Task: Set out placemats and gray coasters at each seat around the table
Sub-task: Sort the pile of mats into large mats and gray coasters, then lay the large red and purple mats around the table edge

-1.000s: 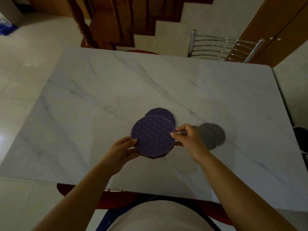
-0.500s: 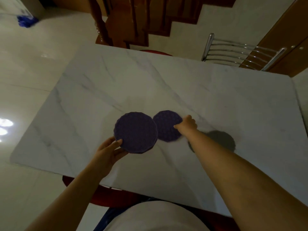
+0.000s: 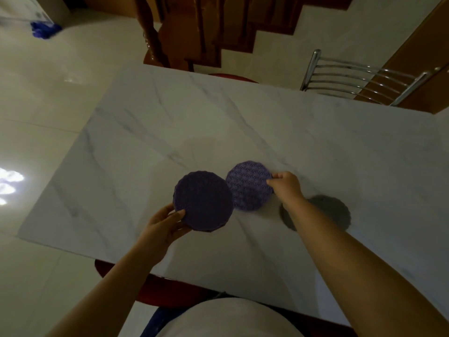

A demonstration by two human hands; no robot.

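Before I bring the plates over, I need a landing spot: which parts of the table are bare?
The far half of the table, toward the metal chair, is bare, as are the left end and the right end past the gray coaster. The middle near edge is crowded: left hand holding a purple mat, right hand on another mat.

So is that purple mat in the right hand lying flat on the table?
Cannot tell for sure. The lighter purple mat faces up over the table, its edge pinched by the right hand; any gap underneath is not visible.
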